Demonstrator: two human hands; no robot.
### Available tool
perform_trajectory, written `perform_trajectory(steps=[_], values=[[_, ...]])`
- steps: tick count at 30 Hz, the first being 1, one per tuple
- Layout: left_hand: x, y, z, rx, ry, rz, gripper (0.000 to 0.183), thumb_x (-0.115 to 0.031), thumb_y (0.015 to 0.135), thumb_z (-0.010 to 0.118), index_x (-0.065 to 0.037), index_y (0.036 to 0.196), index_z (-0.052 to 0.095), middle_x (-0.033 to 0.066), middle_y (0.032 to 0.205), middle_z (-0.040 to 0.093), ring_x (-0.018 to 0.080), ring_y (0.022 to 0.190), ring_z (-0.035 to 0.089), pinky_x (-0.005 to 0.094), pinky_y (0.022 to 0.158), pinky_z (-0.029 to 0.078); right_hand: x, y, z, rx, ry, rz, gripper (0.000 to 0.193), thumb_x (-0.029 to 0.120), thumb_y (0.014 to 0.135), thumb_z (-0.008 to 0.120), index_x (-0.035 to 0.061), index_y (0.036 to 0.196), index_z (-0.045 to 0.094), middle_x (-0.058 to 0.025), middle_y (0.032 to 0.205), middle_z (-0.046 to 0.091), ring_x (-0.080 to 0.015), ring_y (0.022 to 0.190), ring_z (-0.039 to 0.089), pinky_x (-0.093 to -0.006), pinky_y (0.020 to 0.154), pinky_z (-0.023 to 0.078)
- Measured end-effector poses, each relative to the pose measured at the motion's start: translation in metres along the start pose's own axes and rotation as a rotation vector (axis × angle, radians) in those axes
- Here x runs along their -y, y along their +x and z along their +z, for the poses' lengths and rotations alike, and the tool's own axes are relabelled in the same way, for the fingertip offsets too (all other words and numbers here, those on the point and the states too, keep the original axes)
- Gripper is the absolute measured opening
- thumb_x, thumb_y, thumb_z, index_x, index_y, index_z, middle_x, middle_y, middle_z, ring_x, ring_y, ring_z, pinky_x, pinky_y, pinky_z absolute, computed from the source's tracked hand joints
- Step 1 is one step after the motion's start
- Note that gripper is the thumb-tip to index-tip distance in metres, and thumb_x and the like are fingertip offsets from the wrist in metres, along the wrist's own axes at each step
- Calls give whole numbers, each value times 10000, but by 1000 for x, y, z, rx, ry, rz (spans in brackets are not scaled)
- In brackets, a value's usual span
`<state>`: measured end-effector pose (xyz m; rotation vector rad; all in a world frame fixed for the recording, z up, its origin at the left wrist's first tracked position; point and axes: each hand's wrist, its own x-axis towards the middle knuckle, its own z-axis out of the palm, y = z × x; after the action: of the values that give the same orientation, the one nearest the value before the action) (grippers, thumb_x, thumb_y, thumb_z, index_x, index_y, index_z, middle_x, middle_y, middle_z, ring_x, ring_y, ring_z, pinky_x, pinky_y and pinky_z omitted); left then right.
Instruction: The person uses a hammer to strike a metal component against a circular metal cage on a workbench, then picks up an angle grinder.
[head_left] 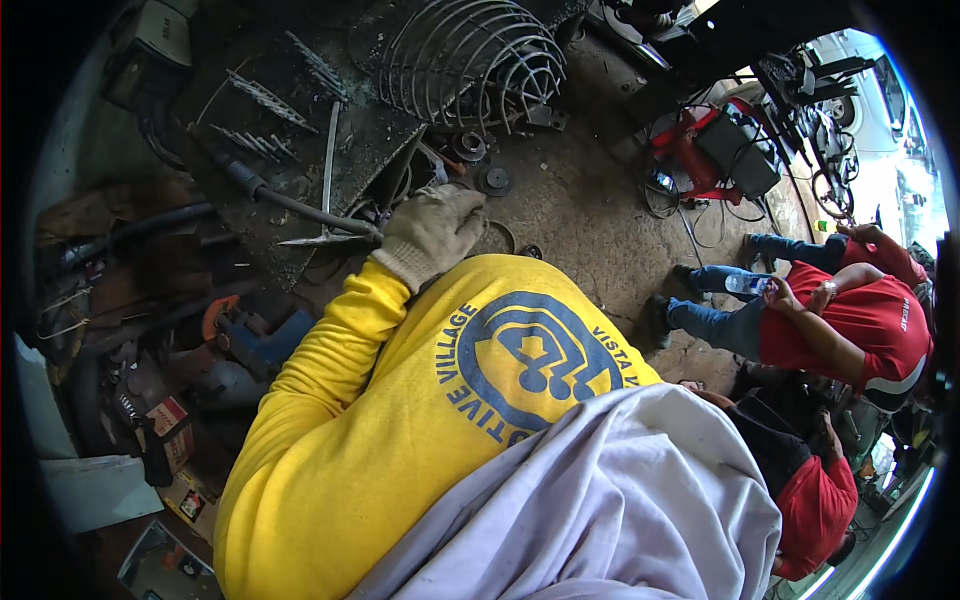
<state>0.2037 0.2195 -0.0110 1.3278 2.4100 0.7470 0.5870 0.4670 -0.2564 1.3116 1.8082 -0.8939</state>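
My left hand [432, 238], in a dirty beige work glove, is at the table's near corner, just above my yellow shirt. Its fingers are curled together, and whatever they may hold is hidden. A thick grey cable [310, 212] with a dark sleeve runs across the dark metal table [215, 185] and up to the glove. Beside it lies a chipping hammer [329, 165] with a coiled-wire handle and a pointed head. More coiled-wire pieces [270, 103] lie further left. My right hand is out of view.
A domed cage of metal bars [470, 60] stands at the table's far side. Round metal parts [494, 180] lie on the floor [570, 190]. A red machine [690, 150] with cables stands right. People in red shirts are nearby; one holds a plastic bottle [748, 284]. Tools clutter the left.
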Motion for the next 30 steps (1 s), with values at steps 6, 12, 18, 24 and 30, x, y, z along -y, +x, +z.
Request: perform_trajectory(steps=[6, 12, 18, 24, 30], values=[[15, 12, 12, 168, 69, -5, 427, -382, 934, 623, -113, 1265, 644, 136, 1223, 680, 334, 1128, 657, 444, 977, 523, 38, -11, -19, -94, 173, -84, 539, 496, 954, 594, -10, 1117, 684, -228, 920, 714, -375, 887, 713, -458, 757, 518], [21, 6, 1, 230, -85, 17, 416, -349, 946, 621, -97, 1276, 652, 146, 1238, 670, 336, 1129, 657, 426, 983, 522, 99, -63, -34, -314, 146, -172, 520, 497, 936, 640, 21, 1138, 689, -160, 900, 723, -284, 807, 704, -400, 730, 515], [23, 3, -15, 224, -220, 33, 415, -347, 941, 631, -72, 1250, 667, 155, 1201, 688, 338, 1103, 668, 418, 959, 532, 187, -160, -62, -428, 400, -534, 361, 315, 938, 716, 42, 1168, 670, -92, 819, 684, -139, 714, 641, -314, 664, 502], [-4, 15, -25, 234, -354, 214, 510, -326, 898, 681, -78, 1336, 600, 200, 1240, 660, 321, 1184, 637, 398, 963, 532, 312, -228, -106, -641, 872, -1197, 317, 212, 1017, 589, 30, 1277, 586, -74, 931, 662, -109, 798, 627, -265, 705, 506], [-21, 14, -60, -135, -595, 204, 418, -249, 949, 660, -31, 1296, 577, 153, 1044, 704, 240, 824, 732, 350, 712, 606, 379, -263, -129, -357, 890, -1272, 384, 232, 1021, 572, 34, 1350, 552, -113, 1131, 675, -193, 1002, 653, -317, 872, 524]])
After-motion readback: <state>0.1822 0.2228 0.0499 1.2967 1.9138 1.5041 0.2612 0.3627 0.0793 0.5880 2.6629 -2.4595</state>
